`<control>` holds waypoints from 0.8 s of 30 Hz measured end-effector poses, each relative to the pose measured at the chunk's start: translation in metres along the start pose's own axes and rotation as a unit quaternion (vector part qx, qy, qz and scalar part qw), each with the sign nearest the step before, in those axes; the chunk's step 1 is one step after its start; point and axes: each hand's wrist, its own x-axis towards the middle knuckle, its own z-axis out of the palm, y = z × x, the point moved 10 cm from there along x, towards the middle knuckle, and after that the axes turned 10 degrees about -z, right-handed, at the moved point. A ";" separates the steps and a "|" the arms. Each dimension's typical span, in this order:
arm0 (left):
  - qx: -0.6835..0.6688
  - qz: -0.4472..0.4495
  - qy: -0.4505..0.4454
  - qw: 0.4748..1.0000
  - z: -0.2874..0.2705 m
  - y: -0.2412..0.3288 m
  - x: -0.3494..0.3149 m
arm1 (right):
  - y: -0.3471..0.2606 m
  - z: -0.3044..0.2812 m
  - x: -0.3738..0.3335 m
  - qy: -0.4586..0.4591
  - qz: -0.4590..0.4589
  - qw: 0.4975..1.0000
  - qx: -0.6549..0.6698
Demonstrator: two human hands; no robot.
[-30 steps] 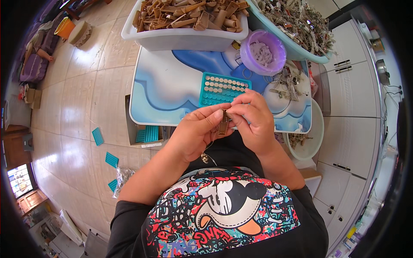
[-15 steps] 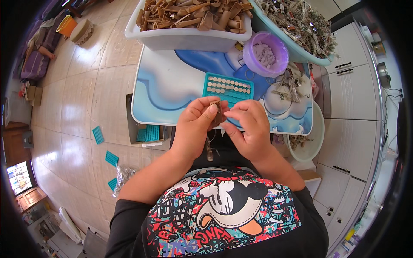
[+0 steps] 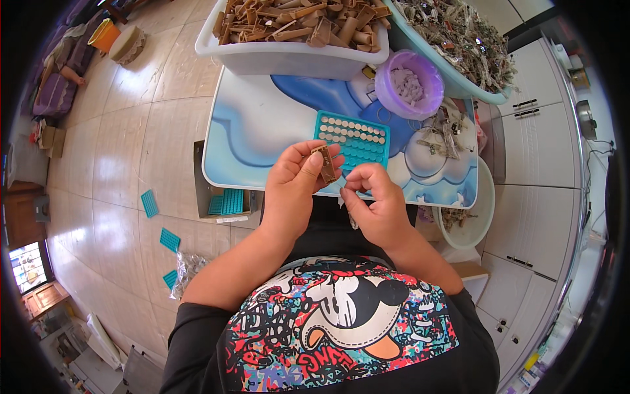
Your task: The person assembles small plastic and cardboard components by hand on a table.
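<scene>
In my left hand [image 3: 293, 180] is a small brown plastic casing [image 3: 325, 165], gripped between thumb and fingers with its hollow side facing up. Just right of it my right hand [image 3: 377, 205] is closed in a pinch. A thin wire or small part seems to hang from those fingertips, with a silvery bit [image 3: 354, 224] below, too small to name. Beyond both hands on the table lies a turquoise tray [image 3: 367, 156] with rows of round pale discs at its far side.
The blue-and-white table [image 3: 246, 141] carries a white bin [image 3: 295, 63] of brown casings, a purple bowl [image 3: 433, 79] of pale pieces and loose wired parts [image 3: 446, 134]. A large tub [image 3: 502, 95] holds wired parts. An open box [image 3: 203, 177] and turquoise trays [image 3: 149, 203] sit at left.
My right hand has drawn slightly down and away from the brown casing. My left hand has tilted the casing so its inside shows more. The dangling wired part has swung right, below my right hand.
</scene>
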 end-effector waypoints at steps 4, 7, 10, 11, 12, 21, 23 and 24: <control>-0.009 -0.015 0.003 1.000 0.000 -0.003 0.000 | -0.003 0.007 0.001 -0.020 -0.044 0.999 -0.010; 0.002 -0.028 0.013 1.000 -0.002 -0.004 -0.001 | -0.020 0.008 0.005 -0.030 -0.120 0.988 -0.088; 0.007 -0.024 0.014 1.000 -0.004 -0.005 0.000 | -0.029 0.015 0.005 -0.056 -0.180 0.971 -0.145; 0.006 -0.024 0.014 1.000 -0.004 -0.006 0.000 | -0.028 0.017 0.005 -0.065 -0.174 0.970 -0.156; 0.014 -0.027 0.015 0.999 -0.005 -0.007 0.000 | -0.026 0.018 0.004 -0.075 -0.168 0.968 -0.168; 0.014 -0.075 0.029 0.997 -0.020 -0.027 0.007 | -0.014 0.014 0.009 -0.073 -0.161 0.976 -0.132; 0.010 -0.083 0.035 0.996 -0.024 -0.031 0.008 | -0.010 0.013 0.015 -0.067 -0.170 0.973 -0.139; 0.012 -0.081 0.035 0.996 -0.026 -0.031 0.010 | -0.009 0.013 0.017 -0.072 -0.189 0.966 -0.159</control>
